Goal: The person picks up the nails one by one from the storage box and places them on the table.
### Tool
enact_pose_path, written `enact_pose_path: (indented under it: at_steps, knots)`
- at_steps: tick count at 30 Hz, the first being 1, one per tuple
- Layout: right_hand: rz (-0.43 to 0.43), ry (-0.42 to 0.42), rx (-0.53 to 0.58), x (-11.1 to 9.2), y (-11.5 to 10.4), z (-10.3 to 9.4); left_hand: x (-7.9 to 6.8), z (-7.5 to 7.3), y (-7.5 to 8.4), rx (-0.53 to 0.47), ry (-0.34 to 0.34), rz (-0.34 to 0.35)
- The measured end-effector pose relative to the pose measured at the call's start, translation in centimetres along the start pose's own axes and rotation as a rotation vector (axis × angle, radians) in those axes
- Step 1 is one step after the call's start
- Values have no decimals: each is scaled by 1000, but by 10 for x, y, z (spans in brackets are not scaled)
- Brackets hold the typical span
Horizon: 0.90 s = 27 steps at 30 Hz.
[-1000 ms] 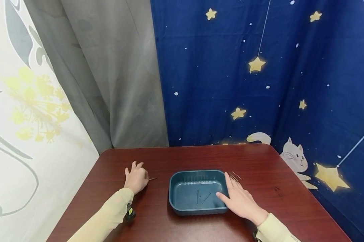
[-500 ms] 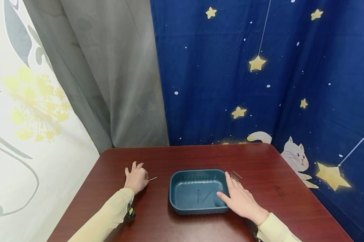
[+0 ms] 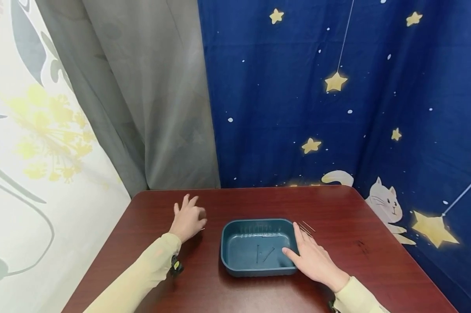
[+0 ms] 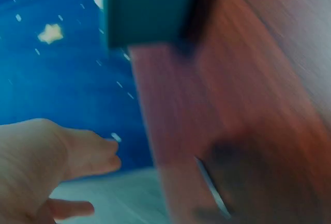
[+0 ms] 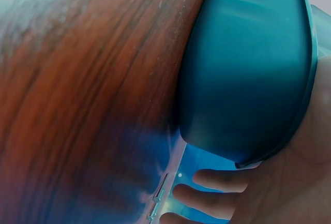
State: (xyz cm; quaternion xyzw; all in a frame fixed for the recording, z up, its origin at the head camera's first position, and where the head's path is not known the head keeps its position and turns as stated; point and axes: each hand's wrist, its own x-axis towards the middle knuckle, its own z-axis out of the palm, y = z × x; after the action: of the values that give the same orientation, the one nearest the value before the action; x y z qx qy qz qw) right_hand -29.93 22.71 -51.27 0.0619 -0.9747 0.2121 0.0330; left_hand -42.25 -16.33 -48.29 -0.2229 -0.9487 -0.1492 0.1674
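In the head view my left hand hovers over the left part of the table, its fingers spread. Just under its fingertips shows the end of a thin metal nail. From the left wrist view, this nail lies on the wood, apart from the fingers, in the hand's shadow. My right hand rests against the right wall of a dark teal plastic bin, straight fingers along the outside and thumb over the rim. Inside the bin lie 3 nails.
On the reddish-brown table, several more nails lie beyond the bin's right side, by the right fingertips. A grey curtain and a blue star-patterned curtain hang behind the table's far edge.
My left hand has come off the nail, rising and shifting right and away from me, while the nail stays on the table. My right hand stays at the bin.
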Motion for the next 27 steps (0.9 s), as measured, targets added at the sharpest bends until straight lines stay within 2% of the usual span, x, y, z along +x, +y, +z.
enact_pose_path:
  at_steps: [3, 7, 10, 15, 19, 27]
  knots:
    - [1, 3, 1, -1, 1, 0, 11, -2, 25, -13, 40, 142]
    - [4, 1, 1, -1, 2, 0, 21, 0, 59, -2, 33, 369]
    - [8, 0, 2, -1, 1, 0, 26, 7, 78, 57, 11, 526]
    - [7, 2, 2, 0, 1, 2, 33, 28, 101, 232, -29, 760]
    - [1, 6, -2, 0, 3, 3, 36, 42, 117, 351, -87, 875]
    - [-3, 12, -1, 0, 3, 3, 34, 66, 136, 463, -128, 983]
